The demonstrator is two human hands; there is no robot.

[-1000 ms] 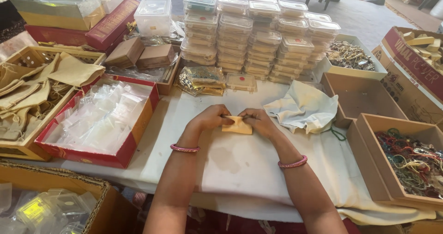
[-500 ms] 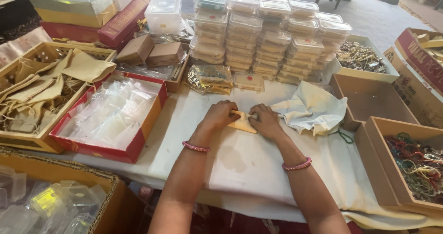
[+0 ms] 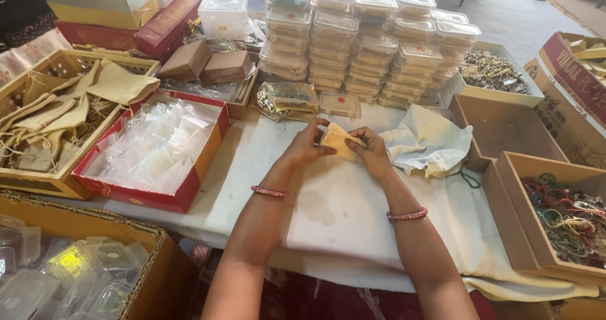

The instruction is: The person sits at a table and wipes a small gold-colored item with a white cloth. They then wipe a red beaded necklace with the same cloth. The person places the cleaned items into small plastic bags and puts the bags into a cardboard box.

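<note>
Holding a small tan pouch [image 3: 338, 140] just above the white-covered surface [image 3: 328, 213], left hand [image 3: 307, 144] and right hand [image 3: 370, 151] both pinching it; next probably working its mouth, needing steady fingers.

"What packages did we see on the table?"

"At the back we saw stacks of clear plastic tubs [image 3: 372, 39] with snap lids, and one single flat tub [image 3: 339, 104] lying in front of them. To the left we saw a red box [image 3: 151, 153] full of clear plastic sleeves, and behind it two small brown boxes [image 3: 208, 64]."

"And at the edges?"

"On the right we noted an empty brown tray [image 3: 505, 130], another tray [image 3: 555, 219] holding coloured threads, and a red-and-tan carton [image 3: 571, 89] with print on its flap. At far left we saw long red boxes [image 3: 136, 26], and a cardboard carton [image 3: 82, 272] of clear cases at bottom left."
</note>
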